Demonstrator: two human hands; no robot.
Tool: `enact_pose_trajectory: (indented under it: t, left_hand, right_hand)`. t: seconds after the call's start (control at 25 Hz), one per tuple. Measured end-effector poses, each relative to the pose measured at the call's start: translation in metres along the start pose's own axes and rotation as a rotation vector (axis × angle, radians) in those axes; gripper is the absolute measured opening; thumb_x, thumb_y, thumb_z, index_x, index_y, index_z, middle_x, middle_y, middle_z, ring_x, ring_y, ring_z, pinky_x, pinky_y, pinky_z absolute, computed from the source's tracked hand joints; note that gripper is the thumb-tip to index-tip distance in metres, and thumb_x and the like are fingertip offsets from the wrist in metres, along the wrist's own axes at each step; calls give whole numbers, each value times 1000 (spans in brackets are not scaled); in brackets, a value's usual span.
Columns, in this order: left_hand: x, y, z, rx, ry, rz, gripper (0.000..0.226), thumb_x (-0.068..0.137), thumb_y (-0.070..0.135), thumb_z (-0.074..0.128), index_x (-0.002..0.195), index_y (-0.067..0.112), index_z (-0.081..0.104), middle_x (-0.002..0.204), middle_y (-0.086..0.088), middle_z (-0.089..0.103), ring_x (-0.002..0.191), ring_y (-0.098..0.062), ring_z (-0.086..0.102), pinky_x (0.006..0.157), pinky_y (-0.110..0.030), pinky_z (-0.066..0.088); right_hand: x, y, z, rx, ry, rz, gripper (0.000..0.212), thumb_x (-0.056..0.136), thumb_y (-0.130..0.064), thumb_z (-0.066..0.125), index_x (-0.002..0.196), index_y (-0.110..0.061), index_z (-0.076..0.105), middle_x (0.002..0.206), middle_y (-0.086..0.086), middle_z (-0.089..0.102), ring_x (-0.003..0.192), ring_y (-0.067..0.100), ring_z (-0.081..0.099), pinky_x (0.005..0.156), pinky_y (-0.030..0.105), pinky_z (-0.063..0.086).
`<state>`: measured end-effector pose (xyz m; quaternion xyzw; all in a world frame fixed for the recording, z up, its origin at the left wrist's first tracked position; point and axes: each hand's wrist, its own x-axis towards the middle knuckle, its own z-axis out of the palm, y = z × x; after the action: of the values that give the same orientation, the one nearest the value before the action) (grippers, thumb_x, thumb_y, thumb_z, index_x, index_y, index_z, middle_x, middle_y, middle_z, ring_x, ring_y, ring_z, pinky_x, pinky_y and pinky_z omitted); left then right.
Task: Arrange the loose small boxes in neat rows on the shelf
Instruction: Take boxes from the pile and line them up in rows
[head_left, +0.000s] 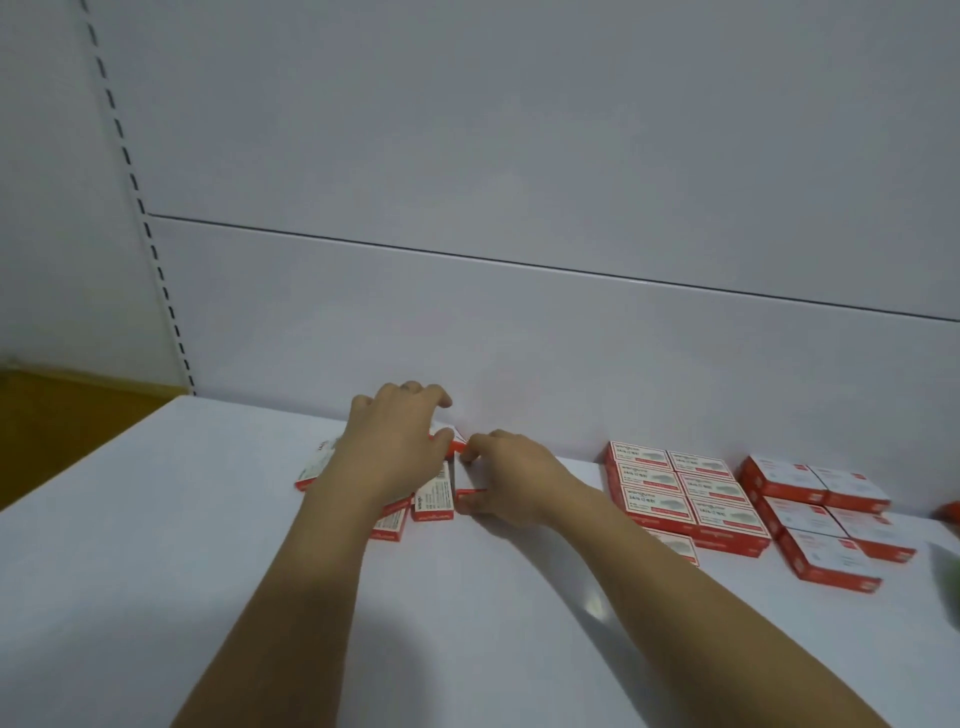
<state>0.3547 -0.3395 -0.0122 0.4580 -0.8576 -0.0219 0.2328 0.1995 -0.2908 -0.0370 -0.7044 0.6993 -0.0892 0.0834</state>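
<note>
DONE rowed red-and-white cardboard boxes (691, 493) (two blocks, at right) | REMAINING loose boxes (434, 496), jumbled | right hand (506, 478) pinches one | left hand (395, 441) curls over them; whether gripping, cannot tell

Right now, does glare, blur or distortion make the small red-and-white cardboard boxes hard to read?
Head view: dim light; print on the small red-and-white cardboard boxes is soft, mostly unreadable; one glare spot on the white shelf, away from them; the slotted white upright bows from wide-angle distortion.
</note>
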Motion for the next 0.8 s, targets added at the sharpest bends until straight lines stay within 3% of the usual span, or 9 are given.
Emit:
enact_pose_trajectory:
  t: [0.12,0.24,0.36,0.48,0.64,0.8]
  left_hand:
    - [-3,6,1,-108,-83,54,39,86,30,55,124,35,47,131,6,49,119,-17,42,99,-39,29]
    - [-7,18,2,-211,-170,146,56,80,27,62,130,39,39,136,9,44,123,-15,36,102,-35,29]
    - [-15,46,9,-272,-127,271,70,74,44,70,132,42,32,134,13,44,120,-10,38,96,-31,33]
    - [-26,78,19,-405,-18,328,59,75,50,69,125,39,39,121,16,54,109,-6,48,87,-25,42]
    - [-35,97,30,-595,-55,311,43,77,46,70,112,40,46,106,22,60,99,2,53,77,-18,48]
    - [-40,102,34,-673,-109,315,41,78,36,72,111,40,49,101,27,59,99,9,50,77,-7,43]
  right_hand:
    - [-17,12,-10,167,33,37,57,70,-46,77,119,-24,58,112,-3,62,97,17,58,78,28,45]
    - [-45,35,-33,476,100,73,37,73,-43,76,104,-26,66,98,-9,70,85,10,67,75,26,52]
    - [-77,53,-52,1036,127,50,37,79,-44,71,103,-15,71,100,8,72,93,24,69,81,31,54]
    - [-105,63,-55,1381,93,86,45,89,-44,55,111,-7,69,111,22,68,102,37,65,88,43,55]
    - [-124,73,-45,1380,196,242,41,98,-38,39,115,-10,64,109,15,70,104,32,65,87,43,50]
    - [-133,76,-34,1378,343,324,31,97,-25,42,106,-14,69,104,10,73,105,30,65,87,46,51]
